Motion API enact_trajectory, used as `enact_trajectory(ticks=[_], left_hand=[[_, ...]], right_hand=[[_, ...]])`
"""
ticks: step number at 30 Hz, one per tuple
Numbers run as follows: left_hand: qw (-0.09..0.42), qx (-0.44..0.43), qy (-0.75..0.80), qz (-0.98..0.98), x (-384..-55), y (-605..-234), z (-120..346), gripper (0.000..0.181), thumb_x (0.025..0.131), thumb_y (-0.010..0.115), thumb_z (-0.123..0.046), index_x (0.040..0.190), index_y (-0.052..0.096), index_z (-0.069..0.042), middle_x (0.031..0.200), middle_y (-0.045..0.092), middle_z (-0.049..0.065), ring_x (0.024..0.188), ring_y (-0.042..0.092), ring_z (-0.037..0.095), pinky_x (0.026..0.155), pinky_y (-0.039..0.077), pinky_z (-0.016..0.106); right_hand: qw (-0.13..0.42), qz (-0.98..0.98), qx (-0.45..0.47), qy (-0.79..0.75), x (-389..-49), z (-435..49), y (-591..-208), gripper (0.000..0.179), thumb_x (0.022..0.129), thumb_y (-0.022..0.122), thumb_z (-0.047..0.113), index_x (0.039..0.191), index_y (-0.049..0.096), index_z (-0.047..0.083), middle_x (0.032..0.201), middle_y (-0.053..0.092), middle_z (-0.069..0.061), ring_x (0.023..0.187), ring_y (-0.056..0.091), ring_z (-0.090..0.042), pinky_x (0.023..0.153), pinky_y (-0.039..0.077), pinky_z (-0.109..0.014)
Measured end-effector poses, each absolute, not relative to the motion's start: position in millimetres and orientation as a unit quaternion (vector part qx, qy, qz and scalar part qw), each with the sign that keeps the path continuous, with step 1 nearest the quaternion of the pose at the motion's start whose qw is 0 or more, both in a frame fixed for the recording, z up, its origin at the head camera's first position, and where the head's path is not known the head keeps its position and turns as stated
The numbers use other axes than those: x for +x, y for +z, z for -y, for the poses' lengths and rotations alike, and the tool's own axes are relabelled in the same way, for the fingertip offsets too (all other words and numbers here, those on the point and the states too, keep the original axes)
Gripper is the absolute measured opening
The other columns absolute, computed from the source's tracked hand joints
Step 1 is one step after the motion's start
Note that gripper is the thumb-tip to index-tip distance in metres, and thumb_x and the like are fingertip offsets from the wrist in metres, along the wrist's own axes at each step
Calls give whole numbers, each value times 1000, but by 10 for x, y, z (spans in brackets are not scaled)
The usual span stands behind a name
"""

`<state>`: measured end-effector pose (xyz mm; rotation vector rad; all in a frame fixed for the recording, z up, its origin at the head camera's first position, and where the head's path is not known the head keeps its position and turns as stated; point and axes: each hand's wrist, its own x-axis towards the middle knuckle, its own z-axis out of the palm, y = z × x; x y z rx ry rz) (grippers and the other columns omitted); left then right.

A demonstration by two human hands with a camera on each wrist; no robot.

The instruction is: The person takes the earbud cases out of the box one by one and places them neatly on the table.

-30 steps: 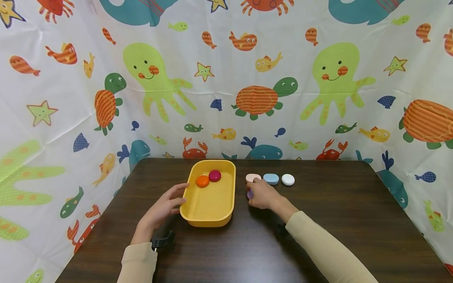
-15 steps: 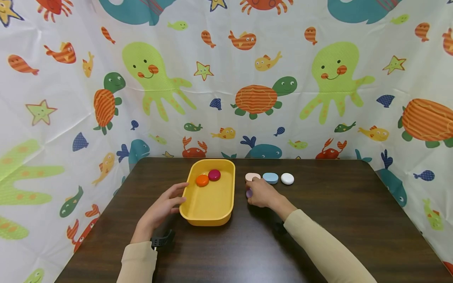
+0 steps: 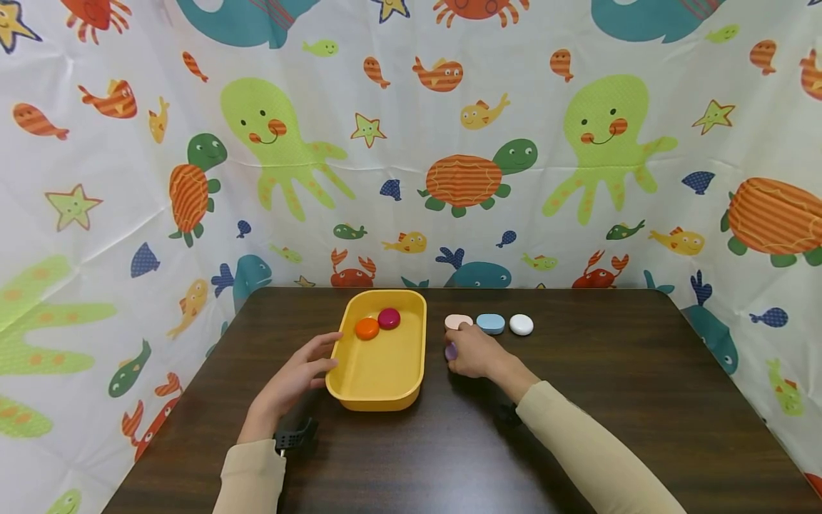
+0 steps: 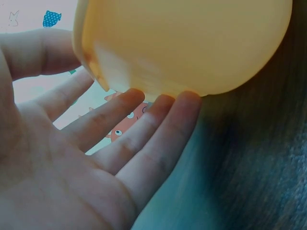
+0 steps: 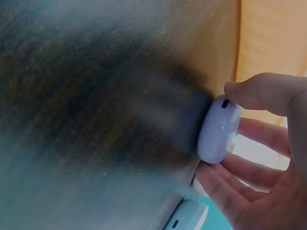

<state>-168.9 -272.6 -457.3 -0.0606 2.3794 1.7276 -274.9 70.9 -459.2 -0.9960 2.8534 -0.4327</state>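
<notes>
My right hand pinches a small purple rounded case with a dark slot in one end. The thumb lies at one end of the case and the fingers at the other, close over the table. My left hand rests its extended fingertips against the left side of a yellow plastic tub; the left wrist view has them at its outer wall. Inside the tub, toward the back, lie an orange round case and a magenta one.
Beyond my right hand a pink case, a light blue case and a white round case stand in a row on the dark wood table. A printed sea-animal curtain hangs behind the table.
Both hands and the tub stay nearly in place. The purple case shows a little more beside the right fingers, which remain on it.
</notes>
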Motion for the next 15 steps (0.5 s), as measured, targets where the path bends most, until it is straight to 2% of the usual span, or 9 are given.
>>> enact_trajectory(ticks=[9, 15], left_hand=[[100, -17, 585, -804, -1683, -4572, 2735, 59, 104, 55, -20, 157, 32, -15, 160, 30, 20, 137, 44, 41, 106, 47, 52], [98, -13, 589, -802, -1675, -4558, 2732, 59, 104, 55, -19, 157, 32, -12, 160, 30, 22, 137, 44, 43, 106, 47, 53]], right_hand=[[56, -937, -305, -160, -2696, -701, -4461, 38, 89, 74, 24, 123, 70, 9, 116, 63, -13, 107, 58, -31, 95, 53, -49], [44, -936, -309, -162, -2665, -713, -4370, 32, 93, 69, 22, 121, 71, 9, 118, 64, -11, 109, 58, -31, 95, 53, -48]])
